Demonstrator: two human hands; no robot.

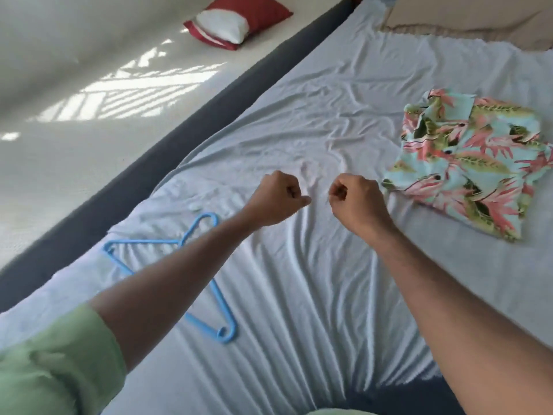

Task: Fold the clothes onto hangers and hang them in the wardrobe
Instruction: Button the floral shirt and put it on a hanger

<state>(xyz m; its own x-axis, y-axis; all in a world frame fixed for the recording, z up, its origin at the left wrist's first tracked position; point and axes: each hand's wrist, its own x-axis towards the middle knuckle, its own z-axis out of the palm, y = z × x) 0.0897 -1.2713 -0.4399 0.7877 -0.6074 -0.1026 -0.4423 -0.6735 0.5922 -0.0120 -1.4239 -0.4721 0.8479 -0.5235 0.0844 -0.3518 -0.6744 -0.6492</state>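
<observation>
Clothes for the task amounted to one floral shirt (466, 166), lying crumpled on the right side of the bed, on top of the pale sheet (314, 295) and well apart from both hands. Sheet was the largest item in view: wrinkled, covering most of the mattress, with creases running toward the near edge. Dark mattress edge (185, 136) ran diagonally from lower left to the top of the frame, bordering the sheet on the left. Beyond it, light floor (74, 85) with striped patches of sunlight. A beige cover (478, 22) lay at the far right corner of the bed, overlapping the sheet's far end. A red and white pillow (236, 20) sat on the floor near the top of the frame. Blue plastic hanger (203, 280) lay flat on the sheet at left, partly hidden under the left forearm, hook pointing away from the person; not held. Green sleeve (57, 363) covered the left upper arm at lower left. Left hand (276, 197) and right hand (354, 199) were both extended over the middle of the sheet, near each other but not touching, each curled into a fist with nothing in it. Could not tell whether the fists rested on the sheet or were held just above it.
</observation>
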